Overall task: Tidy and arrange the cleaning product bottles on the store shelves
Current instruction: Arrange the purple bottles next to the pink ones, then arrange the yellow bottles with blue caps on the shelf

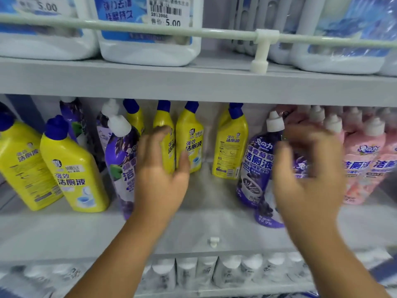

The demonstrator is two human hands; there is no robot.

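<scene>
Your left hand (160,175) is in the middle of the shelf (193,229). Its fingers are curled round a yellow bottle (166,134) and the thumb is at 3 o'clock, next to a second yellow bottle (190,136). It looks like a loose hold, not a tight squeeze.

Your right hand (307,175) is blurry. Its fingers are bent and spread, like a claw. It is in front of two purple bottles (257,168) at 3 o'clock. I cannot tell if it is touching them or holding one.

More yellow bottles (73,171) stand at 9 o'clock. One purple bottle (120,160) stands just left of your left hand. One more yellow bottle (231,147) stands alone between your two hands. Pink bottles (363,160) fill the far right. Big white jugs (148,48) sit on the shelf above, at 12 o'clock.

The colours are mixed up, so I think the job is only partly done. The purple ones want to be together, and the yellow ones too.

These bottles look like hard plastic with shiny, smooth sides. They are likely full, so a bit heavy, and they may slip. They are tall with bent necks, so they can tip over if you bump them. Hold each one round the wide middle, not by the cap. Slide or lift one at a time and keep it standing up.
</scene>
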